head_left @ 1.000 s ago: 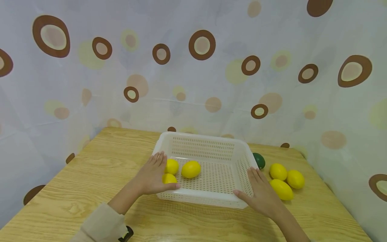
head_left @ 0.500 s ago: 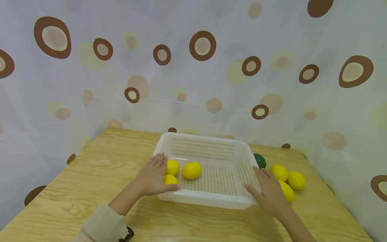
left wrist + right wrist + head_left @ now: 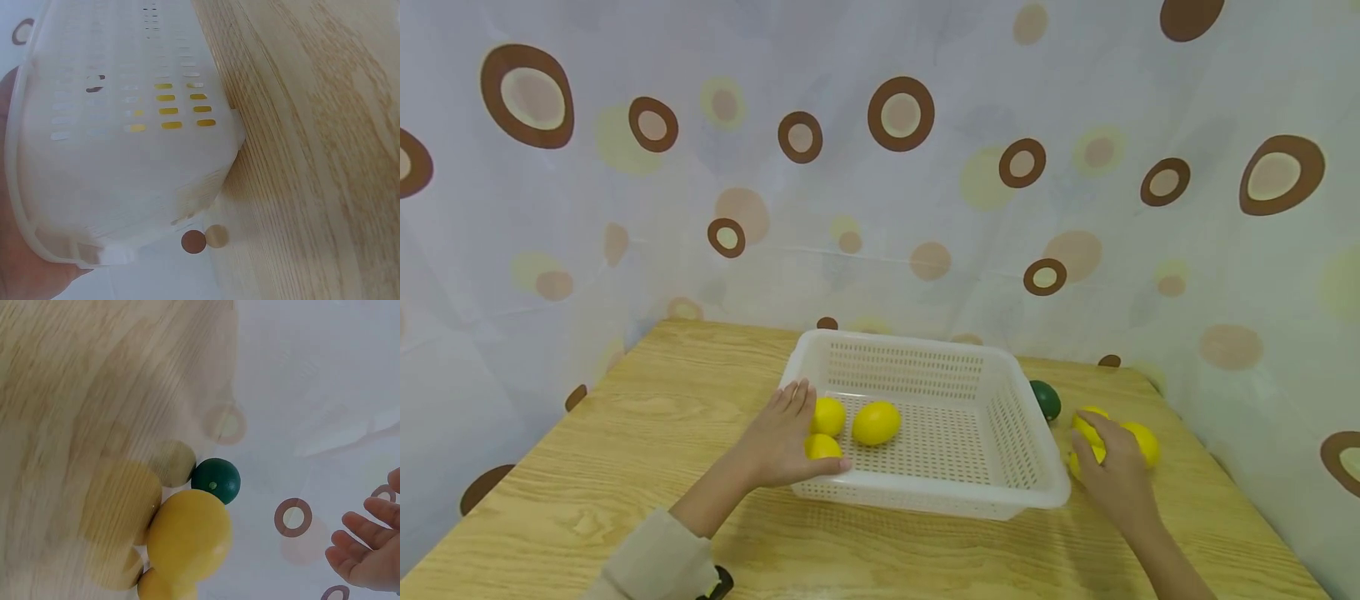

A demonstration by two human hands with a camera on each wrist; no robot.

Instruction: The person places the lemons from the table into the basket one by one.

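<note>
In the head view my left hand [image 3: 778,437] rests on the left front corner of a white plastic basket [image 3: 925,493], fingers straight and thumb along the front rim. Inside lie a yellow lemon [image 3: 876,423] and two more beside my left fingers, partly covered. My right hand [image 3: 1118,479] is over a group of lemons right of the basket, fingers bent above a lemon [image 3: 1090,427] and the thumb near another. A third lemon [image 3: 1142,444] shows beyond the hand. In the right wrist view my fingers look loose, apart from the lemons [image 3: 190,537].
A dark green round fruit [image 3: 1045,401] sits against the basket's right side. The wooden table [image 3: 700,392] carries everything and ends at a hanging cloth [image 3: 880,208] with brown rings. A black band [image 3: 721,582] shows by the left sleeve.
My right hand has left the basket's right front corner and moved right to the lemons outside. The left hand has stayed on the basket, which keeps its place.
</note>
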